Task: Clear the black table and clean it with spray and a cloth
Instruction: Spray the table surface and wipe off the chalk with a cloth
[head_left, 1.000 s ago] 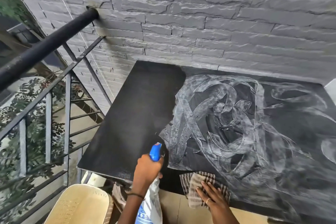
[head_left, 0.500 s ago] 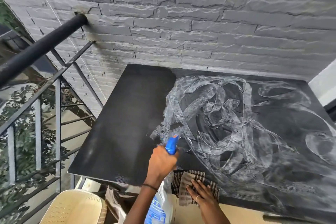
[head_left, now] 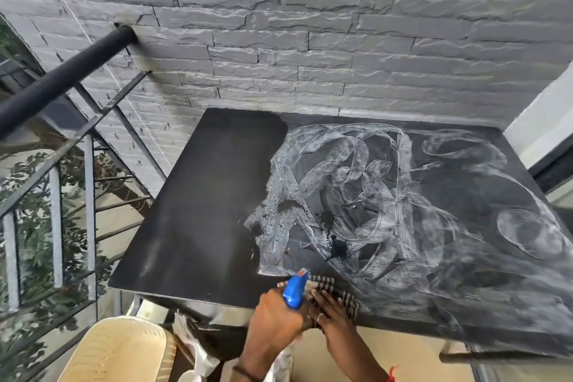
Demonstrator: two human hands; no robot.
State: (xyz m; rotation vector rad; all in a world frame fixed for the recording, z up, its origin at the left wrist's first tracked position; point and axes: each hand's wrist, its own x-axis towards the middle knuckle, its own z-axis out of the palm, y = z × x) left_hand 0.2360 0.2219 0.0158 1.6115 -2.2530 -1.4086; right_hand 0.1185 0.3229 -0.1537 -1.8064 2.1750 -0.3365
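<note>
Black and dusty, the bench [head_left: 201,211] stands against a grey stone-brick wall [head_left: 341,40]. Its left part is plain dark; white smears [head_left: 356,189] swirl over the middle and right, with dark wet spots [head_left: 338,250] near the front. At the front edge the left hand [head_left: 276,316] grips a spray bottle [head_left: 296,288], fingers clamped on its neck and the blue head pointing over the bench. Just beside it, the right hand [head_left: 330,313] presses a checked cloth [head_left: 338,295] onto the bench, fingers [head_left: 321,299] straight and together. A cream plastic chair [head_left: 121,353] and a black railing [head_left: 62,77] lie to the left.
</note>
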